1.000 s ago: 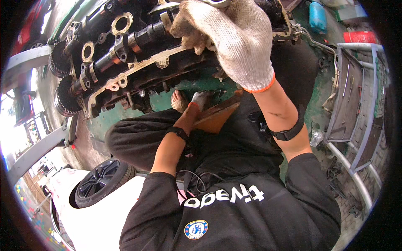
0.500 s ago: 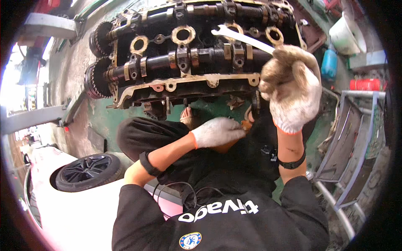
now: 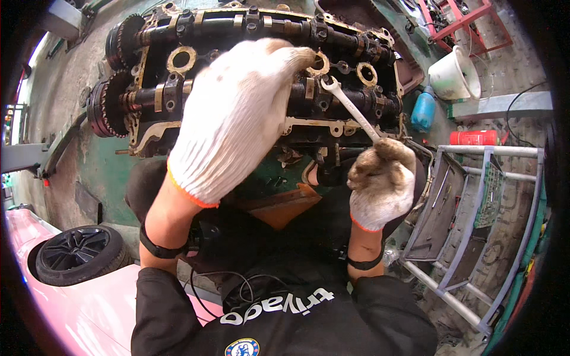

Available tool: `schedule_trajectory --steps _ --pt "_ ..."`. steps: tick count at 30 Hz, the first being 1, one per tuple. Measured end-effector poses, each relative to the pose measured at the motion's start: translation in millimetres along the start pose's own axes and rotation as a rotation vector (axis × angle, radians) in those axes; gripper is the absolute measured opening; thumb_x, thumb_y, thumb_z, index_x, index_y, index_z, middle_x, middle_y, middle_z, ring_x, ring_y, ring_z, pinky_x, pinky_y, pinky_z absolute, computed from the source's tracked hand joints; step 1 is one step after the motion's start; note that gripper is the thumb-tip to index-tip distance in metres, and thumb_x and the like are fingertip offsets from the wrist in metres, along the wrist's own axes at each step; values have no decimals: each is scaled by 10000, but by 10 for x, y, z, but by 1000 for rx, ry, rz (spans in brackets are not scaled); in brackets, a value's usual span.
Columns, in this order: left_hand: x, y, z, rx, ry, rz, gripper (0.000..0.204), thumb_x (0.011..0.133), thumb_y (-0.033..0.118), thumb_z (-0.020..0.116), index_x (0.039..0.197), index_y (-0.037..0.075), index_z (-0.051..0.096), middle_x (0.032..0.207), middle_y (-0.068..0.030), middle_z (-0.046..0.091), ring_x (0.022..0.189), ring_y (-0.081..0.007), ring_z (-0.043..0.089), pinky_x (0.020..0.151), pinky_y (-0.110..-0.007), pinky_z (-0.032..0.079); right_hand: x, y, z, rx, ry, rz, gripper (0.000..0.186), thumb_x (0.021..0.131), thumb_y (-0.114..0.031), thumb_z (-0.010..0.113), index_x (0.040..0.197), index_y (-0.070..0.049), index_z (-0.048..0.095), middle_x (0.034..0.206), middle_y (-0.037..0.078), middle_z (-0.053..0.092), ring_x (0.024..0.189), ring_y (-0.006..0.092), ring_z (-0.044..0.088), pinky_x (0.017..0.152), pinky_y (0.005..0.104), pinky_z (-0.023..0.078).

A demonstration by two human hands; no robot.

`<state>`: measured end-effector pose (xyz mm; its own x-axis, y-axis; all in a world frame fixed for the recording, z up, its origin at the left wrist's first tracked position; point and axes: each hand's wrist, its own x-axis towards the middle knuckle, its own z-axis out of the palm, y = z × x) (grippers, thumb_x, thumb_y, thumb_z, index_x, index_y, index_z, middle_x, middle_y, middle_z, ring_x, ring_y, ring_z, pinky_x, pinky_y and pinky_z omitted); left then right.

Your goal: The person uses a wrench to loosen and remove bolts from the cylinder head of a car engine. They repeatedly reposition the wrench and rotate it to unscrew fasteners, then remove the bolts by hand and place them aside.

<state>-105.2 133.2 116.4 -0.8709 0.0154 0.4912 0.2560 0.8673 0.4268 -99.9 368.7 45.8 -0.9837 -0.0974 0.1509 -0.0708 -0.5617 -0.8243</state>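
Observation:
A cylinder head [image 3: 323,127] with two dark camshafts [image 3: 208,35] lies in front of me, toothed sprockets [image 3: 108,105] at its left end. My left hand [image 3: 234,113], in a white knit glove, is raised over its middle, back toward me. One digit points right, by a pale ring-shaped seat [image 3: 319,64]; the other fingers are hidden. Past the near edge, my right hand [image 3: 383,181] is closed around a silver open-ended wrench [image 3: 353,111]. The wrench's open jaw overlaps the near camshaft in view; contact cannot be told. Dark grime covers the right glove's fingers.
An orange-brown piece [image 3: 285,204] lies near my lap. To the right are a blue bottle [image 3: 423,110], white bucket [image 3: 454,74], red cylinder [image 3: 473,138] and grey metal frame [image 3: 487,154]. At left, a black wheel [image 3: 80,255] sits by a pink car panel [image 3: 119,302].
My left hand has risen from near my lap to above the cylinder head. The right hand, still gripping the wrench, is lower in view. The whole view has shifted.

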Motion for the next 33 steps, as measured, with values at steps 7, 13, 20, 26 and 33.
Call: schedule_trajectory --steps 7,13,20,26,33 --pt "260 -138 156 42 -315 114 258 945 78 577 1151 62 732 1033 -165 721 964 -372 697 857 -441 564 -131 -50 255 -135 132 169 274 941 -52 506 1132 93 638 847 183 699 595 183 653 493 276 522" --pt "340 -195 274 -51 -304 91 248 913 82 573 1074 56 760 983 -193 732 969 -390 703 869 -455 564 -246 -141 458 -170 137 376 260 976 -63 523 1179 54 636 671 101 637 458 124 528 405 244 409" --pt "369 -152 281 -18 -348 -5 306 878 86 551 1091 81 772 1004 -200 733 982 -390 705 896 -457 566 -165 -206 481 -56 154 491 297 987 -97 538 1240 46 600 627 71 594 411 125 480 376 253 399" --pt "252 -44 329 130 -283 7 268 898 126 563 1064 102 772 944 -177 733 951 -357 716 832 -466 573 68 -330 298 -108 120 487 299 1020 -130 615 1284 9 602 697 50 621 482 97 540 389 211 404" --pt "158 -23 408 82 -176 -14 259 911 113 557 1060 103 769 912 -158 735 905 -337 718 827 -453 566 237 -505 272 -141 125 548 228 1023 -158 650 1189 -2 638 659 44 617 418 90 484 356 216 345"
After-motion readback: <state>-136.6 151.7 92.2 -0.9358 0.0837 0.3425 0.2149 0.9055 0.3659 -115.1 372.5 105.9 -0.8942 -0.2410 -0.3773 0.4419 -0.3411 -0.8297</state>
